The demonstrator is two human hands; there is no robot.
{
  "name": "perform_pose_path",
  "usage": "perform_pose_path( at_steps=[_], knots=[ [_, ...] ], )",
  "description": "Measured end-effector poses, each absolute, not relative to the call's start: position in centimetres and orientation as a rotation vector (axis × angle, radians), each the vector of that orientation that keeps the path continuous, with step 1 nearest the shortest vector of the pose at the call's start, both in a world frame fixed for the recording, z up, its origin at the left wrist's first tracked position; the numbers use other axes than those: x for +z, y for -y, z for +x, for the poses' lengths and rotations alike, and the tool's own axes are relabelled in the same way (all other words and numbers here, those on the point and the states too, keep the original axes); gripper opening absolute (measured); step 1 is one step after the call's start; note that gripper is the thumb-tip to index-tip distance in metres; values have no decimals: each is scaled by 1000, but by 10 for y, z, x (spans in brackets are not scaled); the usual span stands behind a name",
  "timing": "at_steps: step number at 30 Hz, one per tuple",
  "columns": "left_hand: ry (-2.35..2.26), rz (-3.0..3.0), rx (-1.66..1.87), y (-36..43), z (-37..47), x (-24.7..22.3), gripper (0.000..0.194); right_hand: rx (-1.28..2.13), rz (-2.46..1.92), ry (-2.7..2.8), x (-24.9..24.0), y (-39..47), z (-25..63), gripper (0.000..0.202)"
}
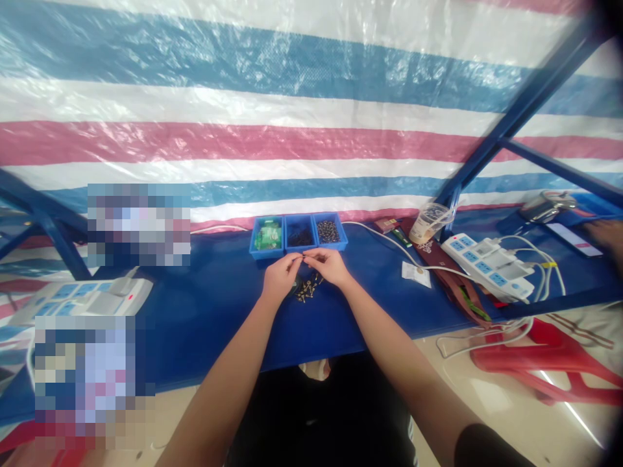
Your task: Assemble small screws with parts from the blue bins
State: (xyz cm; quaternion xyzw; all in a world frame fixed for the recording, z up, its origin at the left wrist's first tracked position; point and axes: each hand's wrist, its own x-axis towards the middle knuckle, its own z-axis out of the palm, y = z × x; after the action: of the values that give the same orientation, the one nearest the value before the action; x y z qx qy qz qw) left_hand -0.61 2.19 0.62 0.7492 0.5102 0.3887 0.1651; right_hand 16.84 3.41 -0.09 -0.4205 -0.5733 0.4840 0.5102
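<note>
My left hand (282, 277) and my right hand (329, 266) meet over the blue table, fingertips pinched together. Between them is something small and dark, too small to name. Just below my fingers lies a loose pile of brass-coloured, screw-like metal parts (306, 289). Right behind my hands stand three joined blue bins. The left bin holds green pieces (268, 235), the middle one thin black parts (300, 236), and the right one many small shiny metal parts (328, 231).
White power strips lie at right (487, 266) and left (82, 298), with cables trailing. On the right are a plastic cup (428, 222), a brown strap bag (450, 275), a white packet (416, 274) and a phone (574, 239). Another person's hand (608, 240) shows at the right edge. Blue frame bars (487, 152) slant upward.
</note>
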Motion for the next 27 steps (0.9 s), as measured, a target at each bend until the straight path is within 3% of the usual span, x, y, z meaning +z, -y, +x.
perform_pose_path(
  at_steps=[27],
  knots=[
    [-1492, 2240, 1079, -20, -6, 8, 32, 1150, -1028, 1396, 5, -31, 167, 35]
  ],
)
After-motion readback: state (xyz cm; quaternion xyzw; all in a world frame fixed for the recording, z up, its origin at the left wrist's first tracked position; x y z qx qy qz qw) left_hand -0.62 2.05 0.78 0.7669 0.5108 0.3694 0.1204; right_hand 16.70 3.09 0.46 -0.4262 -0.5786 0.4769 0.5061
